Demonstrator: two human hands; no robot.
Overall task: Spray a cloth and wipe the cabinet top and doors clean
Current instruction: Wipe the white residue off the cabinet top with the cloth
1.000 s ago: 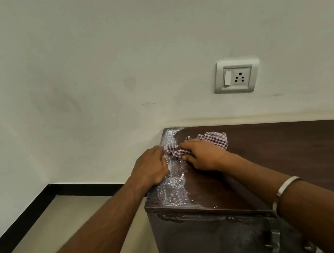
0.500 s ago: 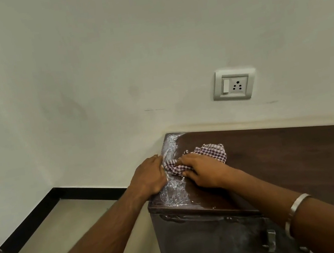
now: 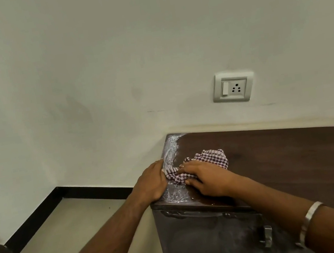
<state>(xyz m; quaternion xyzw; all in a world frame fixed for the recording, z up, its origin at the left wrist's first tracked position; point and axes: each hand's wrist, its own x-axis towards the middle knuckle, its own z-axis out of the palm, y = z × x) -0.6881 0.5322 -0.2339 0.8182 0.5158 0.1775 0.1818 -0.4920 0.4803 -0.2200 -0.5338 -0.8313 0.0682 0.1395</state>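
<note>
On the left end of the cabinet top (image 3: 277, 158), close to its front corner, lies the checked cloth (image 3: 208, 162), bunched and crumpled, its long axis running across the top from the left edge toward the right, the fuller end pointing away toward the wall (image 3: 108, 70). Right hand (image 3: 207, 179) sits over the near half of it, fingers curled down and gripping the fabric against the wood. Left hand (image 3: 152, 183) lies flat at the very left edge, fingers fairly straight, fingertips touching the cloth's tail; whether they pinch it, I can't quite tell from this angle.

Edges now: the top's left edge drops straight to the floor (image 3: 54, 240), and the front edge runs just below both wrists. To the right there's a long stretch of dark wood-grain surface, smooth and matte, reaching well away toward the far right. Behind, the top butts against the pale painted wall.

Along the left strip of the top runs a whitish, streaky, shiny smear (image 3: 172, 156), wrinkled-looking, from the back corner down to the front. Cabinet front (image 3: 213, 240) looks dull, dusty and dark, with a metal handle (image 3: 267, 236). A white socket plate (image 3: 233, 86), rectangular, sits on the wall above. A metal bangle (image 3: 310, 221) rings the right forearm. Black skirting (image 3: 36, 221) lines the wall's foot.
</note>
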